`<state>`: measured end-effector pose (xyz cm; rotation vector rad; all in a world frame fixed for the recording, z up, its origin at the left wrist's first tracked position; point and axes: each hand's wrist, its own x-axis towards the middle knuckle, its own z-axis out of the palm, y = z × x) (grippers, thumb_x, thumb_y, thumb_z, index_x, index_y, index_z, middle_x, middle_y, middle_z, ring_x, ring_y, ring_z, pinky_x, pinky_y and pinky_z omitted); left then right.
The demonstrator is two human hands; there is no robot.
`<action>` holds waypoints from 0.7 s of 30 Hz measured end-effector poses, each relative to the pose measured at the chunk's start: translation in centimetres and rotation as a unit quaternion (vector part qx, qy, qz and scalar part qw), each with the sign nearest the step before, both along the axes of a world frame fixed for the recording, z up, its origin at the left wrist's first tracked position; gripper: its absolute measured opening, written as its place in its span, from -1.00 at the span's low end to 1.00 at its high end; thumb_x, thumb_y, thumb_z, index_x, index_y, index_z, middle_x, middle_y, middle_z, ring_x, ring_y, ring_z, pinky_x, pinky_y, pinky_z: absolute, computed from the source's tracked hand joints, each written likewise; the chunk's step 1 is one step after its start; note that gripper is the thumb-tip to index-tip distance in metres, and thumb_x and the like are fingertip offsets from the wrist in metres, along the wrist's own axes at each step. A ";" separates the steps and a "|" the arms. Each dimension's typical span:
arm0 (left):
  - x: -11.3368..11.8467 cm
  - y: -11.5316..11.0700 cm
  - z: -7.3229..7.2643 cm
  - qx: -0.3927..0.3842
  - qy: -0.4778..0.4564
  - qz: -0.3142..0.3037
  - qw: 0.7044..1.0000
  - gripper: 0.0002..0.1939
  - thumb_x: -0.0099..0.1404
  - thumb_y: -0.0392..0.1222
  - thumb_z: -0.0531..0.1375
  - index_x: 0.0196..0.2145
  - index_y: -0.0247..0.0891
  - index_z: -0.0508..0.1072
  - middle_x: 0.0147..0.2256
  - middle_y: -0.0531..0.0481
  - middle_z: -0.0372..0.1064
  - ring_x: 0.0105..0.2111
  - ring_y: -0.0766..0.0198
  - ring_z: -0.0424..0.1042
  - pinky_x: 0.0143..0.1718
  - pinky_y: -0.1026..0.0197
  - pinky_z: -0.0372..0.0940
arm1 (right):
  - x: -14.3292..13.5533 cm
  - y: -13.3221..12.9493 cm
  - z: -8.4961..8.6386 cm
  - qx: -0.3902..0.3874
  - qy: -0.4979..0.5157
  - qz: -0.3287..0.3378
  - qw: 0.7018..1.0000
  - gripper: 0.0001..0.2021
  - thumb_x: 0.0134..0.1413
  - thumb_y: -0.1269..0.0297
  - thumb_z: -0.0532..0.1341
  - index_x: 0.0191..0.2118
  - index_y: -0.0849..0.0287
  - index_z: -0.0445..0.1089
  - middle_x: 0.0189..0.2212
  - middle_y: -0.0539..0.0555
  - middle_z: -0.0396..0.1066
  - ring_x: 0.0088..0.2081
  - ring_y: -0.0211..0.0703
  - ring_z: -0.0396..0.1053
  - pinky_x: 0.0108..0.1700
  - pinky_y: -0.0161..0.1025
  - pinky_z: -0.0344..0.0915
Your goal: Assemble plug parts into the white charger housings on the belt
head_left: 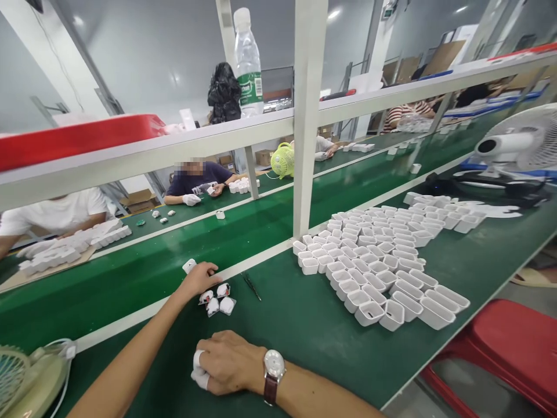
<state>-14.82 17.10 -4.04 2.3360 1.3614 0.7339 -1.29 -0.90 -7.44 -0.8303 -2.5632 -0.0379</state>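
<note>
My left hand (199, 282) reaches over the white edge strip of the bench, its thumb and fingers apart with nothing visible between them. Just beyond it, a small white housing (190, 266) sits on the green conveyor belt. Below its fingers lies a small cluster of white parts (225, 305), some showing red and metal pieces. A pair of dark tweezers (251, 286) rests to the right of them. My right hand (230, 361), with white finger covers and a watch at the wrist, is curled closed low over the bench; whatever it may hold is hidden.
Many open white cases (369, 261) stand in rows on the green bench (304, 348). A white post (307, 128) rises ahead, supporting a shelf. Fans stand at left (35, 377) and right (509, 145). A red stool (517, 342) is at right. Co-workers sit across the belt.
</note>
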 end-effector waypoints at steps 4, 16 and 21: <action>2.8 1.5 1.3 0.039 0.001 -0.031 0.999 -0.72 0.31 -0.06 0.15 -0.14 -0.18 0.60 -0.31 -0.15 0.54 -0.25 0.00 0.54 -0.18 0.08 0.42 | -0.2 0.0 -0.2 0.014 -0.015 0.023 1.000 -0.70 0.39 0.04 0.21 -0.33 0.11 0.41 -0.20 -0.06 0.58 -0.34 -0.26 0.48 -0.39 -0.29 0.32; 21.2 -6.1 0.3 0.032 0.083 -0.305 0.948 -0.63 0.32 -0.15 0.22 0.08 -0.10 0.52 -0.14 -0.13 0.49 -0.21 0.00 0.55 -0.17 0.14 0.38 | 1.4 1.3 1.4 0.069 -0.108 0.109 0.986 -0.87 0.37 0.22 0.22 -0.22 0.10 0.48 -0.11 -0.01 0.61 0.14 -0.15 0.42 0.20 -0.33 0.29; 21.3 -7.1 0.5 0.035 0.052 -0.311 0.948 -0.85 0.40 -0.17 0.17 -0.24 -0.16 0.55 -0.26 -0.10 0.45 -0.29 0.05 0.53 -0.18 0.14 0.38 | 1.0 1.7 0.1 0.069 -0.076 0.101 0.990 -0.69 0.38 0.00 0.19 -0.20 0.14 0.50 -0.07 0.05 0.60 0.19 -0.09 0.38 0.25 -0.31 0.26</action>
